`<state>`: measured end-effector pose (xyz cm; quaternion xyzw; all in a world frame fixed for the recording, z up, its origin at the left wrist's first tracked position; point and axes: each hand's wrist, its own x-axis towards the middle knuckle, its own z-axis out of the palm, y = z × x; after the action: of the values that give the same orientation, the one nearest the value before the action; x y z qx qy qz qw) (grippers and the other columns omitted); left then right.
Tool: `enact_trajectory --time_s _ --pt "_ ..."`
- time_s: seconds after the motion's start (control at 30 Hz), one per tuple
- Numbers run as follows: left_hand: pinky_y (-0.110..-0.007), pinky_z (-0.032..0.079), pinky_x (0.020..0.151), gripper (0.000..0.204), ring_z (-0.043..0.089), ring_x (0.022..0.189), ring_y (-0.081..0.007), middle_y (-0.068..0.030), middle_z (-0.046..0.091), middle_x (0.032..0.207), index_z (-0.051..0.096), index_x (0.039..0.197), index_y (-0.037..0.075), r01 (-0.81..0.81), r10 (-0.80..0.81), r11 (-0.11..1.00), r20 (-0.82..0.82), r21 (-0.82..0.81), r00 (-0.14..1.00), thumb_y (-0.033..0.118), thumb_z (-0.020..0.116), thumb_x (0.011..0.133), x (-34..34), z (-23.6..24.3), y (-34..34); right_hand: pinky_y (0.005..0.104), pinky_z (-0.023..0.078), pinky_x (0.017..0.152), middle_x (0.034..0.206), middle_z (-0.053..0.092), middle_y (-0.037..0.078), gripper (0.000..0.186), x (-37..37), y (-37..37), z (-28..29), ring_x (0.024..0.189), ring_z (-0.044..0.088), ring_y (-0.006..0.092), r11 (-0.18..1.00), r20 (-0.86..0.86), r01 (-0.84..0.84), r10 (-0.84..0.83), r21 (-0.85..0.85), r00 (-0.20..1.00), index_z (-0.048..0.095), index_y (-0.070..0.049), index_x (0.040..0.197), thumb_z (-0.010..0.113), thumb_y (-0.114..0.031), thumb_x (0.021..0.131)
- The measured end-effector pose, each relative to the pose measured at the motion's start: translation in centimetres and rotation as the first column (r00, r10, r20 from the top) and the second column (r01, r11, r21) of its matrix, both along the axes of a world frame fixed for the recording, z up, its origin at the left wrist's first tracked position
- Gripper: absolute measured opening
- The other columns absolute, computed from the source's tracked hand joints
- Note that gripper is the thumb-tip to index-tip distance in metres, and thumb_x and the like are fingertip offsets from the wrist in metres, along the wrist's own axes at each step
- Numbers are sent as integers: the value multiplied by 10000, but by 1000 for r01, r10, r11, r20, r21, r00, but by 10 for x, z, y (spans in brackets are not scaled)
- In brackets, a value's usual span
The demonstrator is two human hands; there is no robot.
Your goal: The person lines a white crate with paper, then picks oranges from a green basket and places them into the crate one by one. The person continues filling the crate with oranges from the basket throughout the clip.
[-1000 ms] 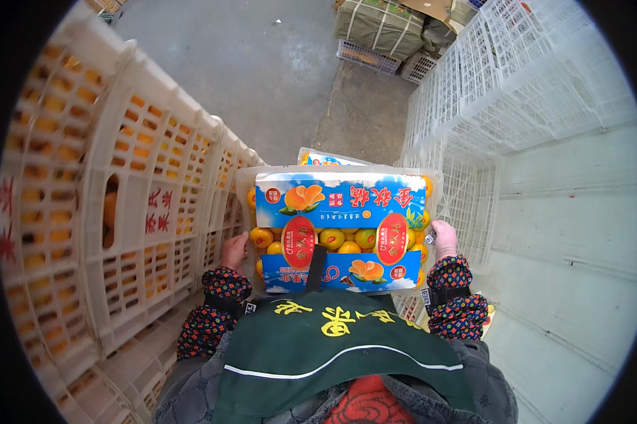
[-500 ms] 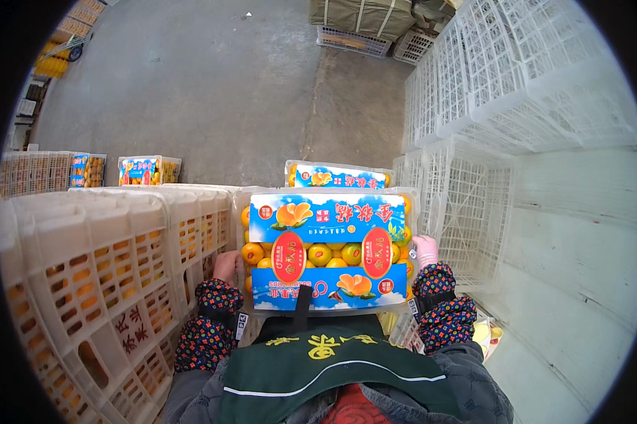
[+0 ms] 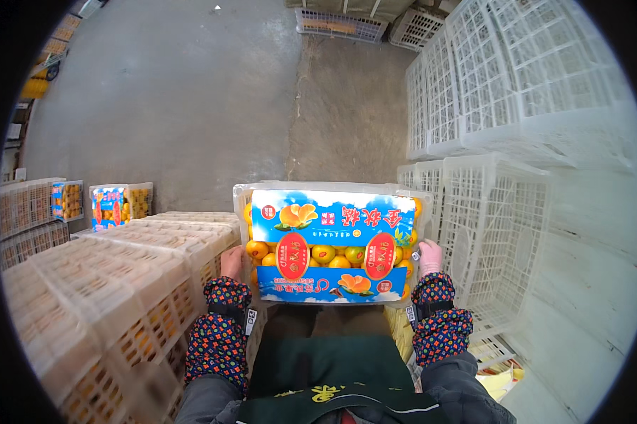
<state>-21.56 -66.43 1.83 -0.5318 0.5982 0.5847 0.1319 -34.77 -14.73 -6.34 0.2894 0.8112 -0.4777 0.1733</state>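
A clear plastic box of small orange citrus fruit (image 3: pixel 339 261) is held level in front of me. Its lid carries a blue and white printed sleeve and two red oval labels. My left hand (image 3: pixel 233 263) is closed on the box's left side, its fingertips partly hidden by the side wall. On the opposite side, my right hand (image 3: pixel 429 257), in a pale pink glove, grips the box's right edge. Both forearms wear dark patterned oversleeves.
Stacked white crates (image 3: pixel 138 283) holding orange fruit stand close on my left. More packed fruit boxes (image 3: pixel 113 206) sit beyond them. White lattice crates (image 3: pixel 491 233) are stacked on my right beside a pale wall (image 3: pixel 580 283). Grey concrete floor (image 3: pixel 177 106) lies ahead.
The box and both hands have moved a little away from my torso, and both hands still grip it. Another fruit box beyond it has gone out of sight. The view has shifted.
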Motion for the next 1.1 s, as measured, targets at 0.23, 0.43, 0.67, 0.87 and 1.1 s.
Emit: enact_trajectory --time_s 0.23,0.43,0.67,0.87,1.1 --pt "-204 398 592 189 499 649 -36 42 616 776 694 941 57 83 -100 978 -81 -193 992 233 634 977 17 -23 -12 311 512 714 926 678 115 255 7 -1 -4 773 625 175 998 -59 -15 18 54 998 648 52 1074 605 -129 899" --pt "-211 398 607 188 532 682 -45 27 660 823 700 975 10 11 -22 993 -91 -121 996 191 651 963 26 -37 -22 295 517 730 923 678 98 207 -2 -8 6 806 629 152 1000 -131 -26 24 -12 991 631 52 1054 630 -82 896" --pt "-201 375 589 138 510 667 -25 60 634 794 690 958 60 -55 53 998 -111 -16 992 189 644 974 33 -42 -23 353 517 746 903 683 163 230 -2 -15 20 812 661 230 972 -115 -143 167 188 979 630 28 1073 616 -130 907" --pt "-197 337 576 132 473 653 -14 74 610 785 664 925 78 -88 82 995 -115 -51 990 196 640 979 34 -49 -13 388 516 774 928 688 204 248 -2 -31 22 844 673 323 951 -154 -90 140 294 978 628 25 1079 615 -164 917" --pt "-201 337 558 149 473 634 -17 69 618 790 667 930 73 -101 99 995 -124 -10 987 212 644 978 41 -61 -20 354 521 738 885 688 162 191 -11 -24 14 810 675 250 943 -116 -172 212 283 970 651 11 1032 637 -104 879"
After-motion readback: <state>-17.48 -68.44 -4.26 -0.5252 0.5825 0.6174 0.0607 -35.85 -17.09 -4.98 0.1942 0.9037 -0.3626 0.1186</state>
